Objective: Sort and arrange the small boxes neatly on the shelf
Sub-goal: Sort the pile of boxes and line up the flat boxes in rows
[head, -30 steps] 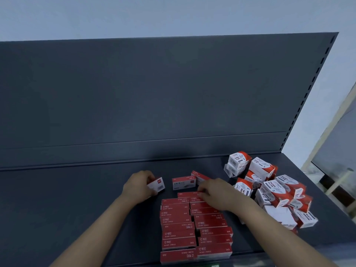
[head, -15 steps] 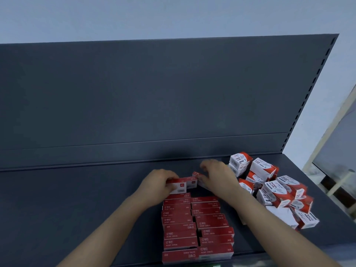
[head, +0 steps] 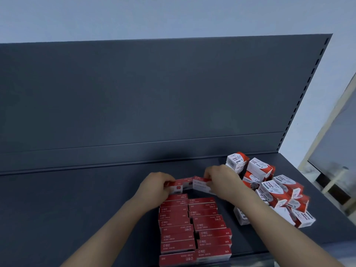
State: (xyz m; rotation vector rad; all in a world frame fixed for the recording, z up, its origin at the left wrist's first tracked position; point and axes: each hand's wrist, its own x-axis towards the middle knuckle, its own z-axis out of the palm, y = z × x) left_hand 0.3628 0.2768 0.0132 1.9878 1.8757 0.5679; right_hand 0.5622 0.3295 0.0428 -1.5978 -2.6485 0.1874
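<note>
Nearest the front edge of the shelf (head: pixel 77 209), two columns of red staple boxes (head: pixel 192 228) are laid flat and side by side, labels up, so that each row can be read and the stack extended backward. At the far end of these columns two more boxes are held end to end. The left box (head: pixel 181 185) is gripped at its outer end by the curled fingers of the left hand (head: pixel 156 186), and the right box (head: pixel 201 185) likewise by the right hand (head: pixel 221 180) (its fingertips are hidden). They are judged to be the next row, being squared up. Just beyond the right forearm, paper clip boxes (head: pixel 269 187) are heaped unsorted, tilted every way, crowding the columns' right side. Behind everything, the dark back panel (head: pixel 154 93) rises.
</note>
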